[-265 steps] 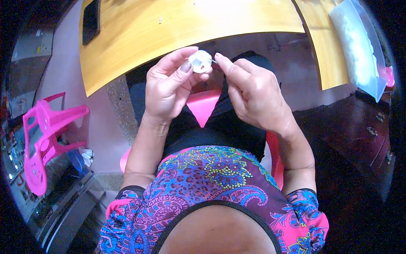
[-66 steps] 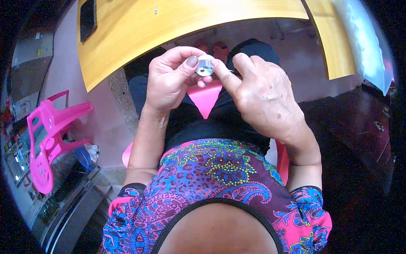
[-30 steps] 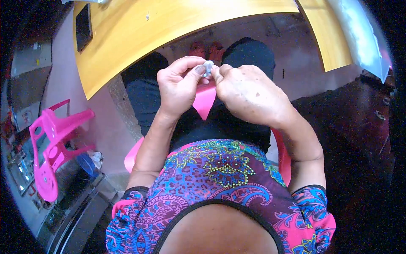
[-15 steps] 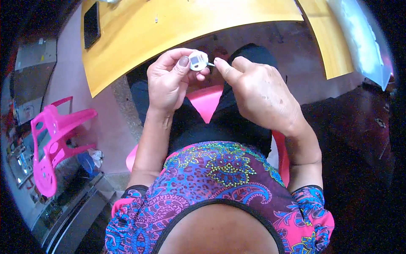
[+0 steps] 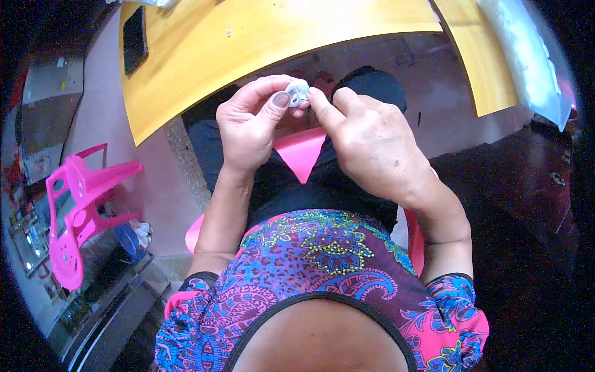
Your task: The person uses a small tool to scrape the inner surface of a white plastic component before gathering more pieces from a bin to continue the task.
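Between the thumb and fingers of my left hand [image 5: 248,127] is a small round white plastic piece [image 5: 299,90]. It sits in the gap over my lap, just off the table's near edge, and has a small dark opening in its face. My right hand [image 5: 372,133] is closed, with its index finger stretched to the right side of the piece. A thin pointed tool [image 5: 302,99] reaches from those fingertips onto the white piece. The rest of that tool is hidden in the hand, so its exact kind cannot be told.
The yellow table [image 5: 297,31] curves ahead, with a dark phone [image 5: 134,40] at its left and a tiny metallic bit [image 5: 229,31] near the middle. A clear bag of white material [image 5: 524,62] lies far right. A pink plastic chair [image 5: 80,211] stands on the left.
The white piece has turned in my left fingers, so its pale side shows more. My right hand has shifted slightly left and down, its index fingertip now against the piece.
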### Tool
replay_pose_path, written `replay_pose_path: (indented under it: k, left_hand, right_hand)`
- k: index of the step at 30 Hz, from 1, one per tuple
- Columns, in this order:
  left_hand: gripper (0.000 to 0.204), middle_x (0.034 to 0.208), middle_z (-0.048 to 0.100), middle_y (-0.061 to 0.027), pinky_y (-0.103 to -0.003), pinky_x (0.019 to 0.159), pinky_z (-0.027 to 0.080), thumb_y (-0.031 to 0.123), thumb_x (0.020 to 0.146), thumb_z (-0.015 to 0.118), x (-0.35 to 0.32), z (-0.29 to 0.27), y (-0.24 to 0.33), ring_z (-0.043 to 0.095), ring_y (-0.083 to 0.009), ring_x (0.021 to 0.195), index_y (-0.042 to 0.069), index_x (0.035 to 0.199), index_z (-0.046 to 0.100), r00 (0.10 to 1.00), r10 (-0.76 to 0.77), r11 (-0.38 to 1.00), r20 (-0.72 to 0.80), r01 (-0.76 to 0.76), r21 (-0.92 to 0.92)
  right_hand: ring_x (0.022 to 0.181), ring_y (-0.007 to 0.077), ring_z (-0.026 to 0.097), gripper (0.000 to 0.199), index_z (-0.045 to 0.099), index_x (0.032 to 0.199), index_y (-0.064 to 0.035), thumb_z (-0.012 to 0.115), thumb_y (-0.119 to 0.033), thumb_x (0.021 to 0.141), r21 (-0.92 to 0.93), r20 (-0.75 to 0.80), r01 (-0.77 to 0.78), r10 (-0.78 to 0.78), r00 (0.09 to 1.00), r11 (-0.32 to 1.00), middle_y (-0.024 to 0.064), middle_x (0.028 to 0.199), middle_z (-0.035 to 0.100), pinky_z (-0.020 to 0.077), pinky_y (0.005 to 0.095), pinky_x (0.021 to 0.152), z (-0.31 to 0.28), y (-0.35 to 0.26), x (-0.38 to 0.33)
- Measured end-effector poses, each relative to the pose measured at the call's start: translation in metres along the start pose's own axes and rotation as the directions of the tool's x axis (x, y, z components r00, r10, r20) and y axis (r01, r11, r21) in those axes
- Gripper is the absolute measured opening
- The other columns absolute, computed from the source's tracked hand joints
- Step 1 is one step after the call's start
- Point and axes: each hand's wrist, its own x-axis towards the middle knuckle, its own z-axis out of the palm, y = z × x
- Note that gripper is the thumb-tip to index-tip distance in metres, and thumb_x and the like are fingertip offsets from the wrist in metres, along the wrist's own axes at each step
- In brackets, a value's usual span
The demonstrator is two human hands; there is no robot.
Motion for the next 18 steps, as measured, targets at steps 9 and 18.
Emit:
replay_pose_path:
  k: [9, 18]
  left_hand:
    - [0.015, 0.086, 0.066, -0.0092, -0.025, 0.065, 0.054, 0.004, 0.088, 0.058, -0.004, 0.009, -0.012, 0.061, -0.0118, 0.070, -0.006, 0.099, 0.063, 0.998, -0.066, 0.996, -0.002, 0.066, 0.063]
    - [0.019, 0.101, 0.062, -0.0215, -0.033, 0.067, 0.056, 0.007, 0.093, 0.048, 0.001, -0.013, -0.004, 0.066, -0.0283, 0.080, -0.005, 0.108, 0.052, 0.965, -0.258, 0.883, 0.046, 0.255, -0.394]
  right_hand:
    - [0.063, 0.0256, 0.059, 0.033, 0.057, 0.101, 0.0084, 0.056, -0.013, 0.076, -0.194, 0.049, 0.100, -0.093, 0.995, 0.976, 0.0135, 0.074, 0.056, 0.0489, 0.0339, 0.051, 0.015, 0.001, -0.004]
    - [0.069, 0.0367, 0.061, 0.040, 0.054, 0.113, 0.0065, 0.052, 0.004, 0.073, 0.213, -0.047, -0.063, 0.074, 0.996, 0.975, 0.0205, 0.077, 0.060, 0.0500, 0.0426, 0.061, 0.006, 0.009, 0.001]
